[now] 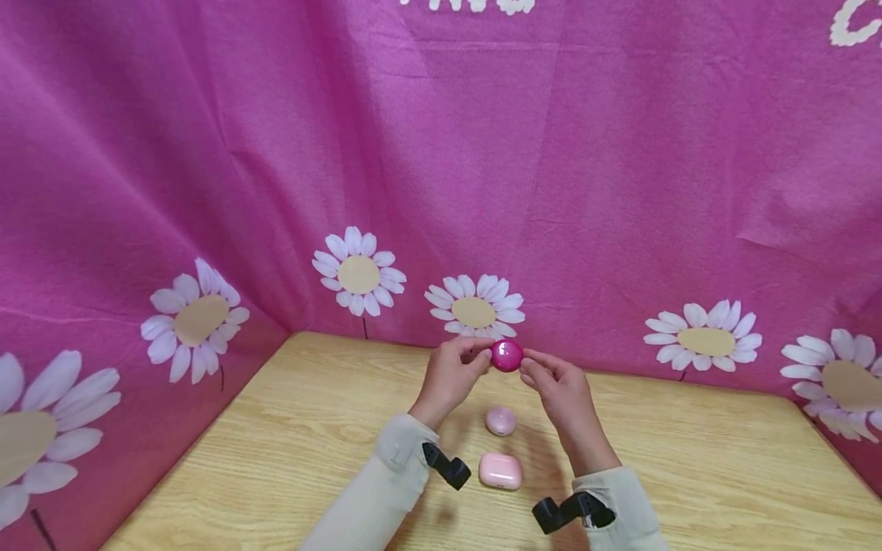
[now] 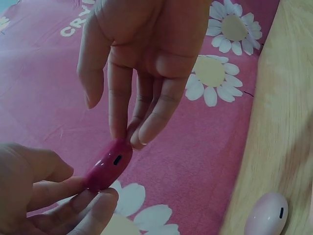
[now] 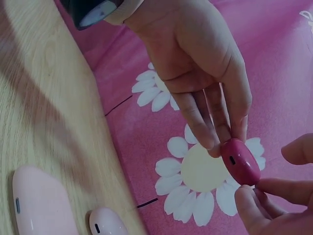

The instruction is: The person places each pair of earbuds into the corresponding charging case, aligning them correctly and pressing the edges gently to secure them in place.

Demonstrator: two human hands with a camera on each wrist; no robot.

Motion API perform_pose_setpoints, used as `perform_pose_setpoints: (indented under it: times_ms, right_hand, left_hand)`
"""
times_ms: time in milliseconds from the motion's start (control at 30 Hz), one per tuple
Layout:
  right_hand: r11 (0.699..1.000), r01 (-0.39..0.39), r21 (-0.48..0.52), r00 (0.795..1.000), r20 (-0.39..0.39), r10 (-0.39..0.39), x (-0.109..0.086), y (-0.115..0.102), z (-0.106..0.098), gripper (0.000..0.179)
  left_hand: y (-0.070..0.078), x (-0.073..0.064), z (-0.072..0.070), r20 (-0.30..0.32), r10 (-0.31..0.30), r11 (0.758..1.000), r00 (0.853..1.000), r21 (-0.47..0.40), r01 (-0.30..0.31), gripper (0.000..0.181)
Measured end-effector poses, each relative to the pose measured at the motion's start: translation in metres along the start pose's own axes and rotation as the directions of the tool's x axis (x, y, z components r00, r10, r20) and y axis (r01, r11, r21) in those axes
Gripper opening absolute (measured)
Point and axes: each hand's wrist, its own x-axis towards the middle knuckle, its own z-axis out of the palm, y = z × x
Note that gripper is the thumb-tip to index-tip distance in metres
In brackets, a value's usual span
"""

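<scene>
A glossy magenta earbud case, rounded like a pebble, is held up above the far part of the table. My left hand pinches its left side between thumb and fingers. On the opposite side, the fingertips of my right hand pinch it too. A small dark port slot shows on the magenta case in the left wrist view. Below the hands, a small pale-pink round case rests on the table. Nearer to me lies a wider light-pink earbud case, also with a slot in the right wrist view.
The wood-grain table reaches back to a magenta cloth backdrop printed with white daisies. The cloth also hangs along the left side. A black wrist camera is strapped to my left wrist, another wrist camera to my right.
</scene>
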Motion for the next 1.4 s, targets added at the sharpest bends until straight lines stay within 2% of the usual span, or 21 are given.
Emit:
perform_pose_setpoints:
  times_ms: [233,400,533,700,933,1233,1400]
  right_hand:
    - [0.999,-0.024,-0.038,1.000,-0.002,0.024,0.001,0.004,0.001,0.036]
    - [0.997,-0.028,-0.077,1.000,0.006,0.028,0.001,0.008,0.001,0.037]
    - [0.990,-0.045,-0.131,0.999,0.004,0.046,0.002,0.012,0.001,0.037]
    - [0.988,-0.051,-0.144,0.999,0.009,0.052,0.003,0.016,0.001,0.036]
    - [0.983,-0.038,-0.180,0.999,0.023,0.043,0.005,0.023,0.003,0.036]
    - [0.974,-0.033,-0.223,0.998,0.041,0.044,0.008,0.043,0.006,0.034]
    - [0.960,-0.037,-0.277,0.998,0.030,0.047,0.008,0.048,0.006,0.033]
  left_hand:
    - [-0.005,0.000,0.004,0.019,-0.007,1.000,1.000,-0.019,0.008,0.024]
    - [-0.011,0.000,0.009,0.024,-0.036,0.998,0.999,-0.056,0.038,0.024]
    - [-0.014,0.000,0.013,0.044,-0.072,0.997,0.996,-0.022,0.073,0.026]
    - [-0.019,-0.001,0.015,0.052,-0.111,0.994,0.992,-0.012,0.112,0.028]
    - [-0.024,-0.002,0.018,0.052,-0.128,0.991,0.990,-0.018,0.129,0.028]
    - [-0.041,-0.005,0.024,0.069,-0.170,0.985,0.983,0.039,0.168,0.026]
    - [-0.052,-0.006,0.030,0.067,-0.149,0.984,0.987,0.104,0.141,0.025]
